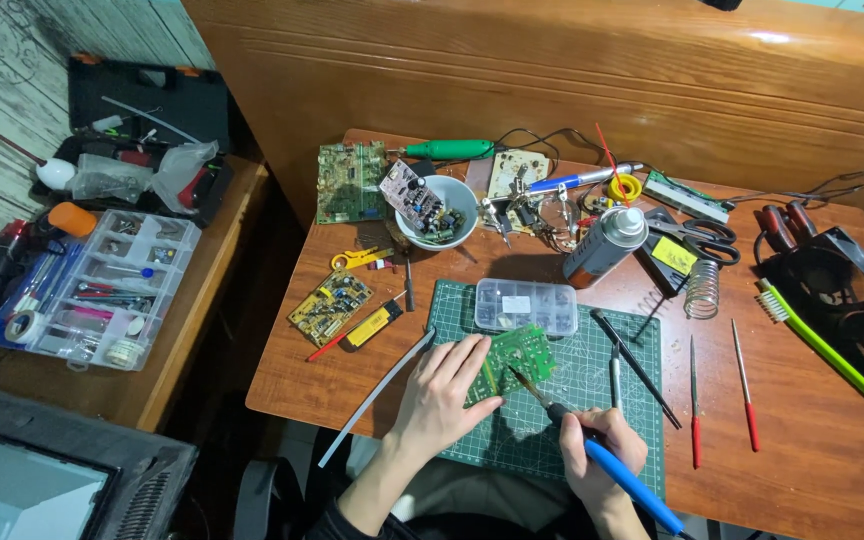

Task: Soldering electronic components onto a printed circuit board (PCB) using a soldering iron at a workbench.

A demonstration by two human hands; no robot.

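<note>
A wooden desk (802, 440) carries the work, with a green cutting mat (592, 400) at its near edge. On the mat lies a small green circuit board (520, 352). The person's left hand (442, 395) lies flat on the board's left part, fingers spread and pressing down rather than closed round it. The right hand (602, 450) is closed in a fist on the blue handle of a soldering iron (592, 440), whose tip meets the board near its lower edge.

The iron's tip sits close to the left fingertips, so a slip of the board under the flat palm could bring the hot tip against skin or drag it across neighbouring joints. The loose tools just right of the mat could be knocked by the forearm.

A clear plastic parts box (526, 305) with a small white label sits at the mat's top edge. Behind it, a grey spray can (604, 245) lies tilted, white-capped. A yellow rectangular label shows on a dark tool (674, 256) beside the scissors (704, 235).
</note>
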